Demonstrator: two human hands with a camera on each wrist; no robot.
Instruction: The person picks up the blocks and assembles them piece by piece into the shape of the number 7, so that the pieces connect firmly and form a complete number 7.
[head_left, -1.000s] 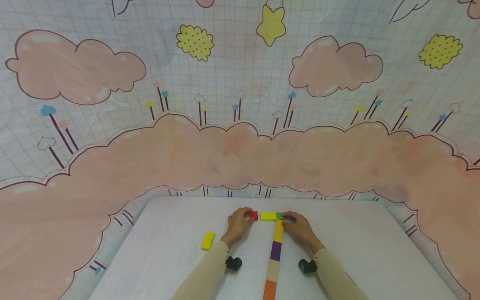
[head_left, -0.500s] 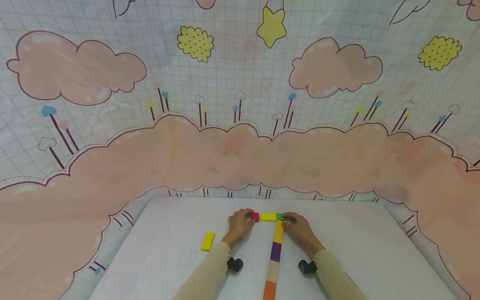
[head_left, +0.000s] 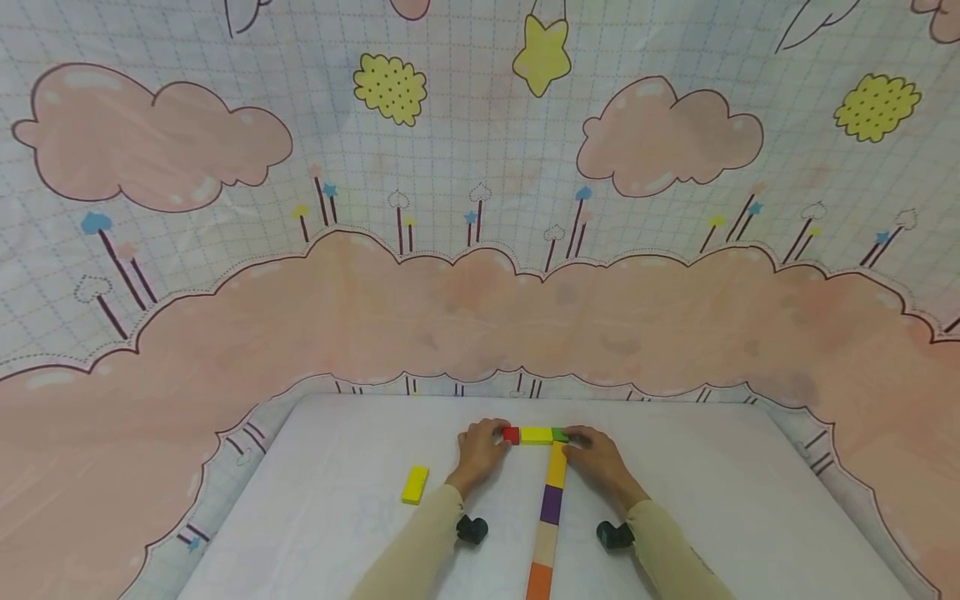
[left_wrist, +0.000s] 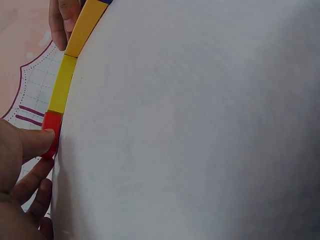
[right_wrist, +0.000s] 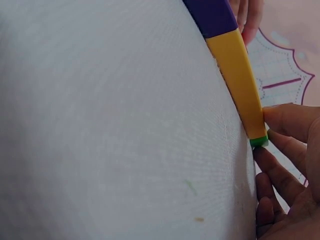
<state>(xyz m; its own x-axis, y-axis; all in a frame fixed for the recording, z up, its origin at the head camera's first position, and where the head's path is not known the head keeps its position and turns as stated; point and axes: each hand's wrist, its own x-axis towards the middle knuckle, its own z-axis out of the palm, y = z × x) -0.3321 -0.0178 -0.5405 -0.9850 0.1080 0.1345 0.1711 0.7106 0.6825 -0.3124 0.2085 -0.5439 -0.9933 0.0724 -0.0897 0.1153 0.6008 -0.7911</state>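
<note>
My left hand (head_left: 480, 454) pinches a small red block (head_left: 512, 436) between thumb and fingers. In the left wrist view, the red block (left_wrist: 52, 121) sits end to end with a yellow block (left_wrist: 62, 82), with hardly any gap. My right hand (head_left: 602, 460) holds a green block (head_left: 560, 434) at the yellow block's other end. In the right wrist view, its thumb lies against an amber block (right_wrist: 237, 80) and its fingers are at the green block (right_wrist: 259, 142), mostly hidden. The amber block runs towards me from this corner.
A purple block (head_left: 551, 505), a tan block (head_left: 546, 543) and an orange block (head_left: 539, 581) continue the line towards me. A loose yellow block (head_left: 416, 485) lies left of my left forearm. The white table (head_left: 330, 533) ends at a patterned cloth backdrop (head_left: 480, 325).
My left hand has slid the red block a little to the right, narrowing the gap to the yellow block. My right hand has stayed in place.
</note>
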